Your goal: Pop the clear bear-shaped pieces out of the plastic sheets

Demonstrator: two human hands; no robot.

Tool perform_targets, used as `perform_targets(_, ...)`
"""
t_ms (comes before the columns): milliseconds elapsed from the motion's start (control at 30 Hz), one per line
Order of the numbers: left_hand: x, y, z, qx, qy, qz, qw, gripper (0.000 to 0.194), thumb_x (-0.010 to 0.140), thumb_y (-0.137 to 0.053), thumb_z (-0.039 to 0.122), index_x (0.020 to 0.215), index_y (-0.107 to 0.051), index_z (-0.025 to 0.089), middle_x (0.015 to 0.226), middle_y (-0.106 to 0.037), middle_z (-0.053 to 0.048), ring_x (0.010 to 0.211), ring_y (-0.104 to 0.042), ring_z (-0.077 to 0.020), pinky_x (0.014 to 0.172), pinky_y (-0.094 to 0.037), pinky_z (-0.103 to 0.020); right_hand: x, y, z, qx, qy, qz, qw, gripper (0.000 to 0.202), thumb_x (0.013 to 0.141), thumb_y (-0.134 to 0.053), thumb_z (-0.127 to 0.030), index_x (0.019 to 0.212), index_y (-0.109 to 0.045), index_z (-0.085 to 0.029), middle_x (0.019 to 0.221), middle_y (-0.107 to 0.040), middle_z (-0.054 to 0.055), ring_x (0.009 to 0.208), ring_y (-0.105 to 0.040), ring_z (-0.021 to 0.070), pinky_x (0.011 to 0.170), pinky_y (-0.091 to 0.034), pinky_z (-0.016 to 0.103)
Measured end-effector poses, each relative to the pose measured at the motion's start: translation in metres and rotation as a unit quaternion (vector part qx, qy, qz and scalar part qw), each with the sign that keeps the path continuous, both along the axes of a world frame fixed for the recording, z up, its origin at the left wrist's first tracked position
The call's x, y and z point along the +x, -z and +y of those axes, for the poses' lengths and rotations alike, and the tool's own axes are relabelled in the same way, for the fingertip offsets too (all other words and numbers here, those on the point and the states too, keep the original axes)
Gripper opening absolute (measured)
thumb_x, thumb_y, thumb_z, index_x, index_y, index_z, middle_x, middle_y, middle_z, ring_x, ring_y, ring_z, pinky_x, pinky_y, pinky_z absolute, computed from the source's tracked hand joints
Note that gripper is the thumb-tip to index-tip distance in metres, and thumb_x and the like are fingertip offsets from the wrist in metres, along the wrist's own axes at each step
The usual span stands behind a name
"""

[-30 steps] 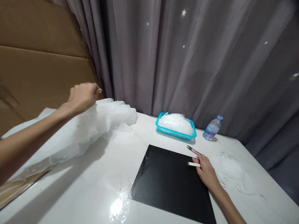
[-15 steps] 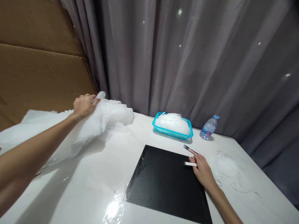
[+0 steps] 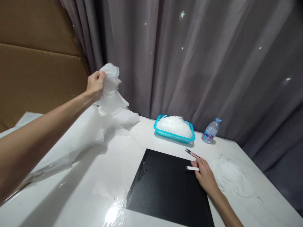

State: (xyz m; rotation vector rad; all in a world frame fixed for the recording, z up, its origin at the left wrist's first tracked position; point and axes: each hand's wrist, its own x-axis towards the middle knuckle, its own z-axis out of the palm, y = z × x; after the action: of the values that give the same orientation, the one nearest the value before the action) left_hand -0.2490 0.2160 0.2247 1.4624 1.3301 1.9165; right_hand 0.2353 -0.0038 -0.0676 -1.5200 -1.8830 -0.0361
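My left hand is closed on the top of a bunched, thin white translucent sheet, pulling part of it up off a pile of white sheets at the left. By the right edge of a flat black mat, my right hand is closed around a thin white stick with a dark tip. A pair of thread snips with dark blades and pink handles lies just beyond its fingers; the handle ends are partly hidden by the hand.
A blue plastic basket of white fluffy material stands at the back. To its right is a water bottle. Crumpled clear film lies on the white table at right. A cardboard panel and grey curtain rise behind.
My left hand has risen and moved slightly right, lifting the bunched sheet higher off the pile. My right hand stays at the mat with the white stick.
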Motion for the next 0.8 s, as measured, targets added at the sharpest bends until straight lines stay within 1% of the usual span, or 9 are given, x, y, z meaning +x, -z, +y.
perform_targets(67, 0.006, 0.004, 0.001, 0.011, 0.010, -0.022, 1.000, 0.040, 0.112, -0.049, 0.019, 0.073, -0.045, 0.018, 0.066, -0.032, 0.007, 0.071, -0.024, -0.0126, 0.063, -0.021, -0.023, 0.000, 0.000, 0.000, -0.001, 0.000, -0.002, 1.000, 0.026, 0.107, -0.042, -0.040, 0.095, -0.059, -0.025, 0.099, -0.069, 0.009, 0.098, -0.068, 0.0292, 0.087, -0.058, 0.047)
perform_targets(167, 0.017, 0.024, -0.006, 0.008, 0.033, -0.046, 0.998, 0.039, 0.107, -0.060, 0.019, 0.070, -0.046, 0.017, 0.063, -0.035, 0.007, 0.067, -0.027, -0.0108, 0.060, -0.022, -0.023, 0.002, 0.000, 0.000, -0.002, 0.001, -0.006, 1.000, 0.025, 0.107, -0.042, -0.040, 0.095, -0.058, -0.025, 0.095, -0.068, 0.009, 0.095, -0.068, 0.0292, 0.085, -0.058, 0.047)
perform_targets(267, 0.028, 0.041, -0.017, 0.006, 0.067, -0.079, 0.995, 0.035, 0.104, -0.062, 0.018, 0.071, -0.050, 0.018, 0.060, -0.041, 0.008, 0.063, -0.032, -0.0103, 0.058, -0.025, -0.023, 0.002, 0.000, 0.000, -0.003, 0.002, -0.014, 1.000, 0.025, 0.107, -0.041, -0.039, 0.094, -0.058, -0.025, 0.096, -0.068, 0.009, 0.094, -0.067, 0.0286, 0.084, -0.057, 0.046)
perform_targets(333, 0.036, 0.043, -0.024, 0.016, 0.081, -0.105, 0.991, 0.031, 0.103, -0.061, 0.018, 0.073, -0.054, 0.019, 0.060, -0.044, 0.008, 0.061, -0.035, -0.0103, 0.057, -0.029, -0.023, 0.003, -0.001, 0.000, -0.002, 0.003, -0.019, 1.000, 0.026, 0.107, -0.041, -0.039, 0.094, -0.058, -0.025, 0.096, -0.068, 0.009, 0.094, -0.067, 0.0283, 0.083, -0.057, 0.045)
perform_targets(400, 0.041, 0.034, -0.028, 0.035, 0.086, -0.131, 0.987, 0.031, 0.103, -0.060, 0.017, 0.072, -0.054, 0.020, 0.060, -0.047, 0.007, 0.059, -0.037, -0.0100, 0.057, -0.032, -0.022, 0.003, -0.001, 0.000, -0.001, 0.005, -0.024, 1.000, 0.027, 0.108, -0.040, -0.039, 0.092, -0.057, -0.025, 0.096, -0.068, 0.009, 0.093, -0.066, 0.0280, 0.082, -0.057, 0.045)
perform_targets(500, 0.046, 0.009, -0.034, 0.056, 0.101, -0.154, 0.981, 0.033, 0.104, -0.057, 0.014, 0.072, -0.053, 0.021, 0.062, -0.052, 0.007, 0.061, -0.041, -0.0100, 0.058, -0.037, -0.021, 0.003, -0.001, 0.000, 0.002, 0.009, -0.030, 1.000, 0.028, 0.108, -0.039, -0.039, 0.091, -0.056, -0.025, 0.095, -0.067, 0.009, 0.092, -0.066, 0.0277, 0.081, -0.056, 0.044)
perform_targets(567, 0.048, -0.010, -0.039, 0.048, 0.130, -0.153, 0.978, 0.031, 0.103, -0.056, 0.012, 0.074, -0.055, 0.022, 0.064, -0.056, 0.006, 0.063, -0.045, -0.0103, 0.058, -0.040, -0.020, 0.002, -0.001, -0.001, 0.004, 0.012, -0.033, 0.999, 0.028, 0.108, -0.039, -0.039, 0.091, -0.056, -0.025, 0.094, -0.067, 0.009, 0.091, -0.065, 0.0278, 0.080, -0.056, 0.043)
perform_targets(667, 0.050, -0.036, -0.048, 0.045, 0.193, -0.158, 0.967, 0.028, 0.104, -0.056, 0.012, 0.078, -0.055, 0.023, 0.062, -0.055, 0.006, 0.061, -0.044, -0.0110, 0.054, -0.039, -0.019, 0.000, -0.001, -0.001, 0.009, 0.020, -0.031, 0.999, 0.030, 0.108, -0.037, -0.040, 0.091, -0.056, -0.025, 0.093, -0.066, 0.009, 0.090, -0.063, 0.0286, 0.080, -0.054, 0.044)
perform_targets(800, 0.063, -0.053, -0.069, 0.056, 0.220, -0.166, 0.960, 0.021, 0.109, -0.053, 0.021, 0.089, -0.060, 0.021, 0.074, -0.056, 0.003, 0.068, -0.050, -0.0109, 0.059, -0.040, -0.018, -0.005, -0.007, -0.003, 0.016, 0.032, -0.021, 0.999, 0.032, 0.108, -0.036, -0.041, 0.090, -0.056, -0.025, 0.089, -0.064, 0.010, 0.090, -0.060, 0.0304, 0.083, -0.051, 0.047)
